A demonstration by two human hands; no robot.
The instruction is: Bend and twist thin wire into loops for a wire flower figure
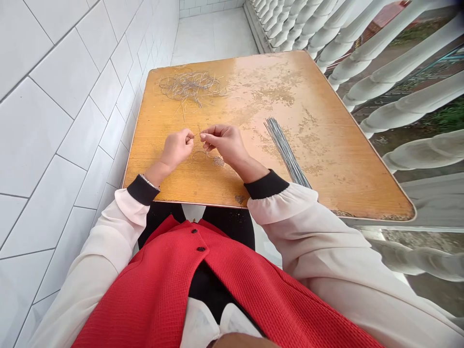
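Observation:
My left hand (177, 148) is closed in a pinch on a thin wire (196, 135) above the wooden table (174, 181). Facing it, my right hand (225, 141) pinches the same thin strand between thumb and forefinger. The fingertips of the two hands are a small gap apart. Below them, loose loops of strand curl over the tabletop beside a small tangled clump of wire (218, 161), partly under my right hand. Whether the loops join the held strand is too fine to make out.
A loose tangle of thin wire (194, 87) lies at the table's far left. To the right of my right hand is a bundle of straight grey wire rods (286, 150). A white tiled wall (68, 121) borders the left, and a white balustrade (380, 77) the right.

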